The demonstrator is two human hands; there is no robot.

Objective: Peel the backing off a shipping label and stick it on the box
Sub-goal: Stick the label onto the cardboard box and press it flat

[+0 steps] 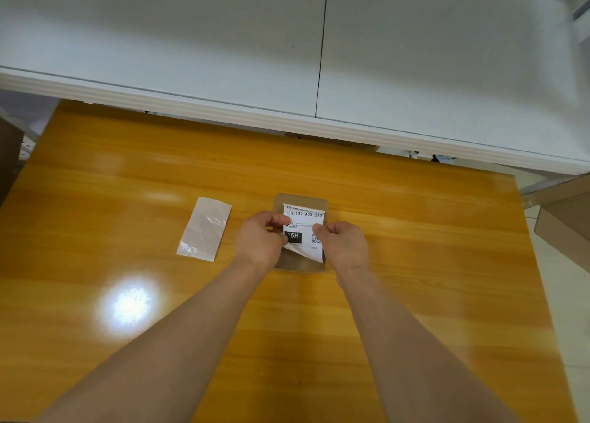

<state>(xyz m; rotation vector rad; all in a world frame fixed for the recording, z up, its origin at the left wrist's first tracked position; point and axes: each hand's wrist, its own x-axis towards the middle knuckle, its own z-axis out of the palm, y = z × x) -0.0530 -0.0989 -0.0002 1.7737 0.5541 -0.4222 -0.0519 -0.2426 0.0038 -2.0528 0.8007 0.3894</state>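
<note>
A small flat brown cardboard box [298,264] lies on the glossy wooden table [127,173], just past centre. A white shipping label [305,223] with black print "15H-159-A03-210" rests over the box top. Its near left corner curls up off the cardboard. My left hand [261,239] pinches the label's left edge between thumb and fingers. My right hand [343,242] pinches the right edge the same way. A shiny peeled backing sheet [204,228] lies flat on the table to the left of the box, apart from both hands.
A white desk [223,55] runs across the far side, its rim overhanging the wooden table's back edge. Brown cardboard boxes stand off the table at the right [565,218] and far left [8,154]. A bright light glare [129,303] shows near my left forearm.
</note>
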